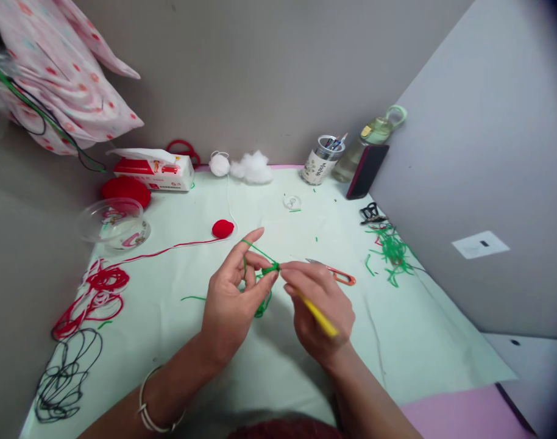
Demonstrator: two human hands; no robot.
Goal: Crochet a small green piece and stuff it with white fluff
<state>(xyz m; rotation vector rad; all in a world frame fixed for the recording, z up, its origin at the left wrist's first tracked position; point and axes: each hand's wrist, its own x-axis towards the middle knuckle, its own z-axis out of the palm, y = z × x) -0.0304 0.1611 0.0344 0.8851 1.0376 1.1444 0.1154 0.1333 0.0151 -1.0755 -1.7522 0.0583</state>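
Between thumb and fingers my left hand [235, 296] pinches a small green crocheted piece [270, 269], its index finger raised with green yarn [258, 249] running over it. My right hand [322, 305] is closed around a yellow-handled hook [322, 317], whose tip end meets the green piece; the tip itself is hidden. More green yarn hangs below the left hand in a loose bundle [262, 305]. Just beyond the right hand lie orange-handled thread snips [342, 276], partly covered by it. A red yarn ball [222, 229] rests past the left hand.
At left are red and white yarn [107, 279], black cord [61, 381], a plastic tub [130, 231] and a tissue box [178, 174]. White stuffing [253, 167], a pen can [322, 161], a bottle [351, 155] and a phone [367, 172] line the back. Green scraps [394, 250] lie right.
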